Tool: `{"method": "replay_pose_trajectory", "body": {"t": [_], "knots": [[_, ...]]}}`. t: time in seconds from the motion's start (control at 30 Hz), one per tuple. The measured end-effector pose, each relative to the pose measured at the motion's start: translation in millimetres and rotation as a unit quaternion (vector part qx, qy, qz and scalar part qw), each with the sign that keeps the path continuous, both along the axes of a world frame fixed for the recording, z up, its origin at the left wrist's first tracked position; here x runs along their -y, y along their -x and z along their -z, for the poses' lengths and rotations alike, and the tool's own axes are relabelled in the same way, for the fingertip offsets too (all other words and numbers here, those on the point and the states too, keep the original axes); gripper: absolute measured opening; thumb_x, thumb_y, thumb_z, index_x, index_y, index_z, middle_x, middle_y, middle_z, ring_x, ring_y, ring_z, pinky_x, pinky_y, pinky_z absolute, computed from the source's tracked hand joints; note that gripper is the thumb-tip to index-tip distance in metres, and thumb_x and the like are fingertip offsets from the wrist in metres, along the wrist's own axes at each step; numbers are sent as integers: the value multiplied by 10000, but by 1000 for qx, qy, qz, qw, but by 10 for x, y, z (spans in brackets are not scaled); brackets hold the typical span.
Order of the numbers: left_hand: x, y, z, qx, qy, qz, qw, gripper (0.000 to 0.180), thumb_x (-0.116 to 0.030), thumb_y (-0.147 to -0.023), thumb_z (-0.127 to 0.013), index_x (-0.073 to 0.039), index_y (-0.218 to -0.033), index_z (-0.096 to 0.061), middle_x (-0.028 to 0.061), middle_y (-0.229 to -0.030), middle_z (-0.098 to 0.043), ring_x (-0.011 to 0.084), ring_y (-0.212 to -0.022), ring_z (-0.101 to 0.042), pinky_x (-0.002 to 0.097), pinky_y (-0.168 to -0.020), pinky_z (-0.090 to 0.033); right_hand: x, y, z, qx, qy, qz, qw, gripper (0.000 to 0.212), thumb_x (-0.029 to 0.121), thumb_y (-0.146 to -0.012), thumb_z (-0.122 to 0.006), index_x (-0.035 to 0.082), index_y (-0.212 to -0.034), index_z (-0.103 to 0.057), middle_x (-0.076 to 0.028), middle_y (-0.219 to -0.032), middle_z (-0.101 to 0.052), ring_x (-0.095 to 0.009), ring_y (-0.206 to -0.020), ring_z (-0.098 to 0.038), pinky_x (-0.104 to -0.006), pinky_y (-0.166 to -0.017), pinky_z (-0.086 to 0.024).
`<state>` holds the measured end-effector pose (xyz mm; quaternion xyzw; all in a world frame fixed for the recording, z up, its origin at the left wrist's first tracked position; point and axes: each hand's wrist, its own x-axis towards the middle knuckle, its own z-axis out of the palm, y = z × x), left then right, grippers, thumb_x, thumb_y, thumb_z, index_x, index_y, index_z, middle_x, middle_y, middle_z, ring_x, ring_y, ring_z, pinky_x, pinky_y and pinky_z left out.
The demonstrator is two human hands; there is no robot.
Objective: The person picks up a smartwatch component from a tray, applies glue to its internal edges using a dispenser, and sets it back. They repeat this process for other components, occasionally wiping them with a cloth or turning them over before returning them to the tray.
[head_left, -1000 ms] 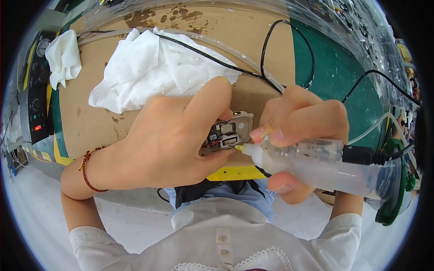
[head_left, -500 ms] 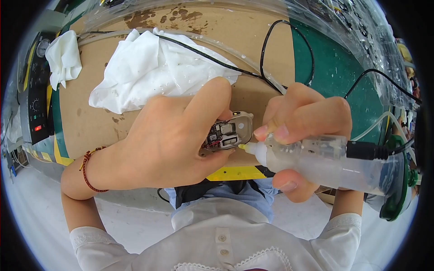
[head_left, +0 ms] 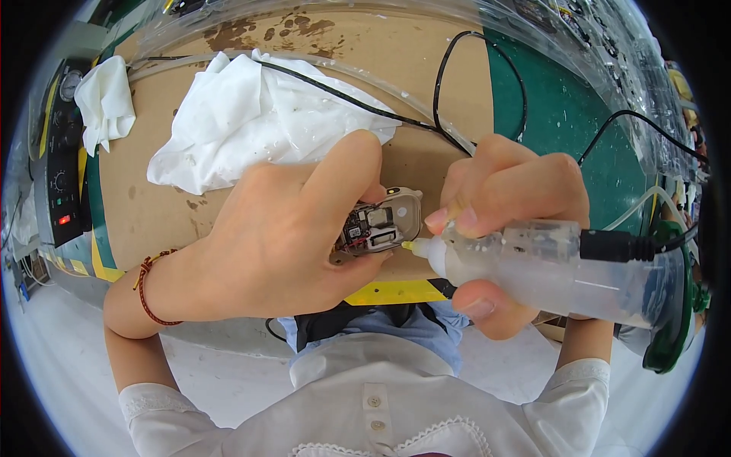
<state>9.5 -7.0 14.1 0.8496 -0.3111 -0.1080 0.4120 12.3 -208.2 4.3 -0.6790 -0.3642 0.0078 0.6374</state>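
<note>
By counter's near edge, we note left hand, fingers clamped on gadget; right hand, fingers clamped round syringe; wavering could jab tip into circuit board.

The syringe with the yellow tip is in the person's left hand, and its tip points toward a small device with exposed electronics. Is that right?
Not quite: the head view shows the syringe in the right hand, not the left. Its yellow tip does point toward the small device with exposed electronics.
</note>
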Motion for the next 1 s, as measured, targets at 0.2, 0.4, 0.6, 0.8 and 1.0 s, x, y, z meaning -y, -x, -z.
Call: {"method": "replay_pose_trajectory", "body": {"t": [0.2, 0.4, 0.6, 0.8, 1.0], "knots": [[-4, -4, 33, 21, -6, 0, 1000, 427, -92, -577, -799, 9, -818, -461, 87, -701, -599, 124, -564, -594, 221, -509, -479, -2, 17, 24, -8, 4, 15, 1000, 484, 266, -620, -792, 19, -854, -447, -42, -695, -487, -136, -578, -428, -256, -518, -425], [9, 24, 26, 19, -9, -3, 1000, 439, -112, -574, -810, 8, -821, -468, 86, -696, -601, 137, -564, -599, 227, -504, -478, 10, 31, 24, 10, -10, 11, 1000, 477, 253, -642, -775, 26, -872, -424, -36, -707, -465, -135, -585, -423, -259, -529, -430], [5, 28, 29, 23, -14, -1, 1000, 443, -113, -574, -813, 13, -824, -469, 88, -706, -598, 133, -572, -601, 228, -508, -484, 22, 20, 15, 4, -4, -3, 1000, 477, 262, -644, -777, 29, -866, -425, -32, -706, -464, -139, -584, -432, -265, -536, -436], [9, 24, 23, 9, -13, -4, 1000, 443, -107, -579, -813, 19, -821, -463, 90, -725, -595, 119, -585, -599, 229, -523, -498, -12, 23, 52, 20, -36, 11, 999, 507, 286, -627, -801, 25, -854, -431, -36, -700, -464, -141, -574, -429, -262, -523, -435], [7, 23, 33, 2, -1, -2, 1000, 444, -86, -582, -802, 27, -829, -450, 110, -751, -596, 127, -618, -605, 237, -552, -508, -11, 29, 36, 4, -19, 12, 1000, 533, 307, -611, -814, 23, -855, -435, -39, -688, -463, -138, -560, -413, -259, -511, -430]]}}
